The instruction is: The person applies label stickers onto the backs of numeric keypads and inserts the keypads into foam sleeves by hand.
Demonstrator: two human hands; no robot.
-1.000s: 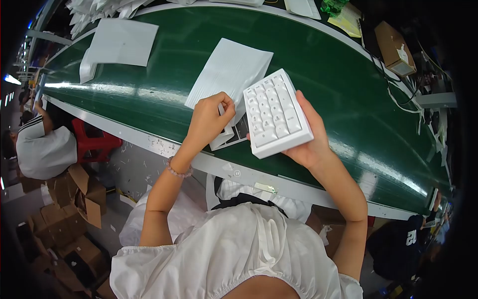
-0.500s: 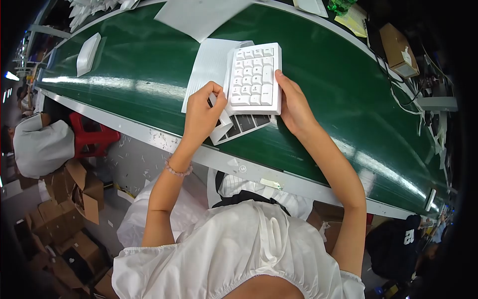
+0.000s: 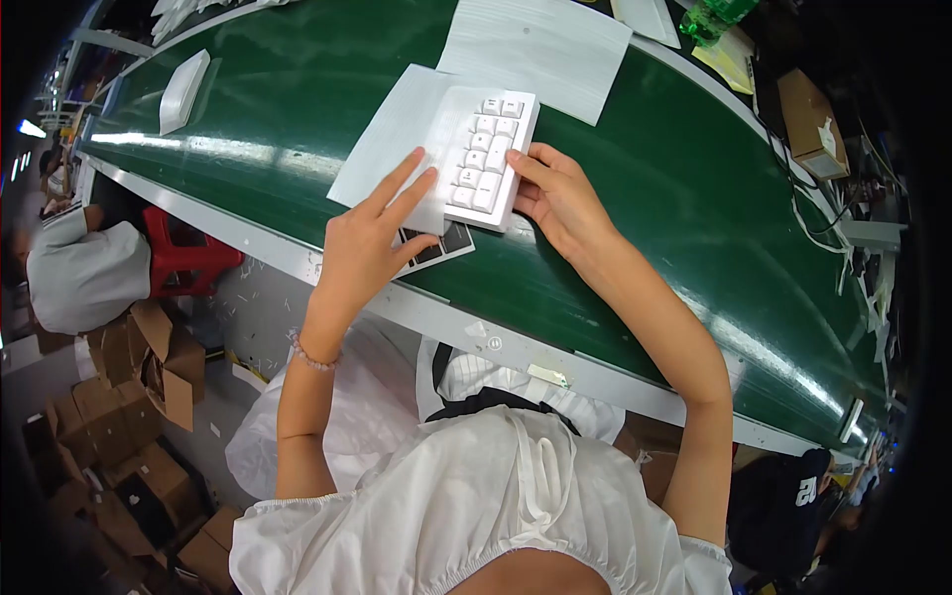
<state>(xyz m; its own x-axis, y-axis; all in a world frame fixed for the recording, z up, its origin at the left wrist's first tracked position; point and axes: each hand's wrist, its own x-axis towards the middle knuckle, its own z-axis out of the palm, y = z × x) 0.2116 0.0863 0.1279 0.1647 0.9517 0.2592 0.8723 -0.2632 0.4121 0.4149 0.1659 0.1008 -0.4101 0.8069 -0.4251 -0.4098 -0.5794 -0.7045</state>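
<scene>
At the left edge, a seated person (image 3: pixel 84 273) in a white top is beside a red stool (image 3: pixel 193 260), with opened cardboard boxes (image 3: pixel 177 392) below on the floor. On the green table (image 3: pixel 645 233), a small white packet (image 3: pixel 183 91) lies well apart from the work. Nearer the middle is a white wrapper (image 3: pixel 382 139), with a flat white sheet (image 3: pixel 540 55) behind it. The white keypad (image 3: pixel 504 159) is above the table between the hands, its left part covered by the wrapper. A dark printed card (image 3: pixel 451 245) shows just below, partly hidden by the left hand. Farther right are a green bottle (image 3: pixel 716 18), yellow paper (image 3: pixel 731 61) and a brown box (image 3: pixel 811 124), near loose cables.

The left hand (image 3: pixel 365 243) has its fingers spread, two tips over the wrapper; whether they press on it, I cannot tell. The right hand (image 3: pixel 567 203) grips the keypad's right edge, thumb on the near face and fingers bent around the side.
</scene>
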